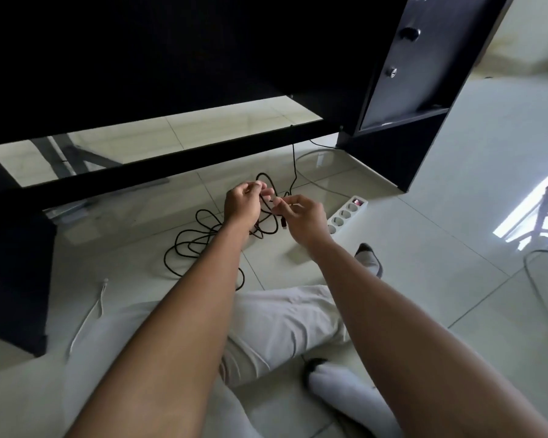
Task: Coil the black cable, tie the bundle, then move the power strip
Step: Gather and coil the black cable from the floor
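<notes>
A long black cable (187, 245) lies in loose loops on the pale tiled floor in front of me. My left hand (242, 202) holds a few raised loops of it, fingers curled round the strands. My right hand (299, 214) pinches the cable close beside the left, and a short end with a plug hangs just below its fingers. A white power strip (348, 213) lies on the floor just right of my right hand, its red switch at the far end. A white tie (92, 311) lies on the floor at lower left.
A black desk frame (171, 159) crosses the floor behind the cable, with a black cabinet (399, 121) at the right. A thin black wire and a grey cord run from the desk toward the strip. My legs and socked feet fill the foreground.
</notes>
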A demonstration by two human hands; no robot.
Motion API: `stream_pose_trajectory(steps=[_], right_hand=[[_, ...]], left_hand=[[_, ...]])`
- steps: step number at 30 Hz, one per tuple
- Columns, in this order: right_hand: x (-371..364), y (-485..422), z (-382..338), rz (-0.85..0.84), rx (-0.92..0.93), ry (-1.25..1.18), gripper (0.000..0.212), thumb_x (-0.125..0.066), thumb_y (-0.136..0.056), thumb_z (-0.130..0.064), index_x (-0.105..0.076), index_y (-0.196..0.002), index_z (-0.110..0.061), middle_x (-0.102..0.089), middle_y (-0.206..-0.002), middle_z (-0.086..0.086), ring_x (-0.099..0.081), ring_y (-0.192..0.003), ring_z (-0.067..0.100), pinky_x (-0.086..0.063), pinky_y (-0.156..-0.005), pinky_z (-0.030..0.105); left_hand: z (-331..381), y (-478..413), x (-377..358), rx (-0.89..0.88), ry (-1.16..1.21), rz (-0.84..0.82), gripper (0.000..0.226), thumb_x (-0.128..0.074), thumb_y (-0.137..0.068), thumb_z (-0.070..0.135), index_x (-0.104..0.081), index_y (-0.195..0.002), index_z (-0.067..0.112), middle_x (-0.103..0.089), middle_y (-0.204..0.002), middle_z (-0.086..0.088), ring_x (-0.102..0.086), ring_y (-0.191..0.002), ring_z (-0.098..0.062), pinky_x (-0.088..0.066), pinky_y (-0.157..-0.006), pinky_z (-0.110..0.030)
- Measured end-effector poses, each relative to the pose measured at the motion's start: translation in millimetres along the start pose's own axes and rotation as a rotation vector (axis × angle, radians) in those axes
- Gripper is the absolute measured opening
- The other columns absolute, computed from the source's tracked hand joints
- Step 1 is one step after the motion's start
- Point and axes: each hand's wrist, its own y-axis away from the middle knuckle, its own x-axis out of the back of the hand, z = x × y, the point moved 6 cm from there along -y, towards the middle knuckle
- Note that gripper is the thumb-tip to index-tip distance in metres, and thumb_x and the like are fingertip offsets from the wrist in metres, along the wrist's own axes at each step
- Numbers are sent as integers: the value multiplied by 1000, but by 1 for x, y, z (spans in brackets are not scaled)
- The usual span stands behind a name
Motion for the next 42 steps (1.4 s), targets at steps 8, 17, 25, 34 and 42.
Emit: stream_pose_trajectory(steps=[8,17,25,34,42], right_hand=[[-24,9,-14,-20,-31,-237,22,-65,-99,-34,-68,-107,-14,-75,-94,-5,-68,-84,4,-50,-72,17],[-51,8,-13,-163,-125,-548,18,-62,-102,-29,-67,-103,-13,-62,-71,-6,-57,-60,6,-52,-69,26],[-36,-13,-5,-282,-134,-584,17,-62,-102,-27,-68,-105,-11,-65,-69,-11,-50,-55,5,-47,-71,30],[-12,-27,31,-413,136,-31,28,-63,-101,-33,-66,-93,-6,-60,-63,-17,-58,-66,3,-49,-71,22],[4,-17,78,-476,364,386,29,-50,-99,-56,-58,-85,-32,-62,-75,-21,-57,-70,5,-46,-67,35]], left_hand=[[27,3,8,10,75,38,25,-47,-102,23,-64,-84,19,-80,-94,-3,-72,-81,-10,-42,-62,-25],[46,-8,34,-12,104,25,23,-44,-107,27,-63,-97,19,-81,-94,6,-69,-79,5,-40,-87,-33],[25,-5,-8,33,91,-165,32,-36,-111,31,-62,-96,20,-76,-97,6,-68,-107,-16,-46,-76,-26],[2,-20,-29,162,474,65,37,-33,-112,26,-46,-77,18,-34,-49,10,-34,-42,-10,-46,-48,-26],[-45,-20,-5,169,359,113,34,-33,-112,24,-47,-82,15,-37,-44,12,-28,-37,-6,-25,-43,-21]])
